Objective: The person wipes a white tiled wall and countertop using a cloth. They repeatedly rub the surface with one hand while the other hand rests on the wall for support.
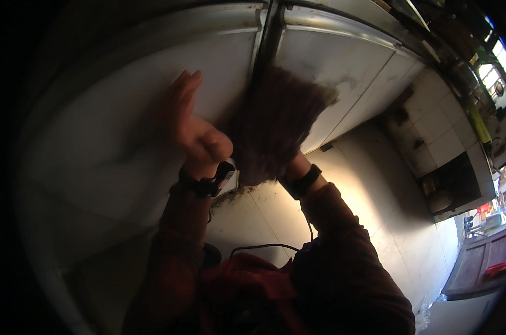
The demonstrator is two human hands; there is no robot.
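Note:
My left hand (196, 131) is raised before the white panel (208, 72) on the left, fingers stretched upward and nothing in its palm. Whether its fingertips touch the panel I cannot tell. A dark purplish cloth (281, 125), blurred by motion, hangs at the front of the white cupboard and covers the dark gap between two panels. My right hand (297, 166) is behind this cloth and holds it; its fingers are hidden, and just the heel of the hand and wrist show. Dark smudges mark the right-hand panel (342, 70) near the cloth's upper edge.
Light tiles make up the floor (370, 184), with dirt along the cupboard's foot. A black cable (264, 245) runs between my arms. On the right stand a stained tiled wall with a dark opening (451, 187) and a brown wooden door or cabinet (479, 259) with red cloth.

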